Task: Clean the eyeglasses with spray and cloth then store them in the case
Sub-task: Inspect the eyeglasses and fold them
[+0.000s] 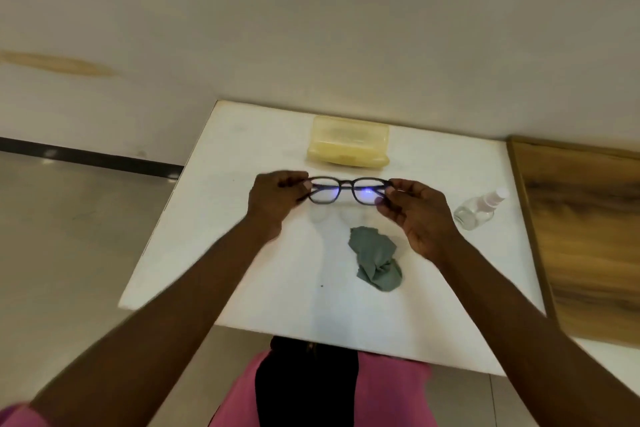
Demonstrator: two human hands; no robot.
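Observation:
Dark-framed eyeglasses [346,190] hang a little above the white table [242,253], held level between both hands. My left hand [273,199] pinches the frame's left end and my right hand [415,215] pinches its right end. Behind the glasses a translucent yellow case [348,146] lies on the table, lid shut as far as I can tell. A crumpled grey-green cloth [375,258] lies on the table below the glasses, nearer to me. A small clear spray bottle [479,206] lies on its side to the right of my right hand.
A wooden board [585,236] adjoins the table's right edge. A pale wall rises just behind the case. To the left of the table lies bare floor [69,236]. My pink clothing [381,395] shows below the table's near edge.

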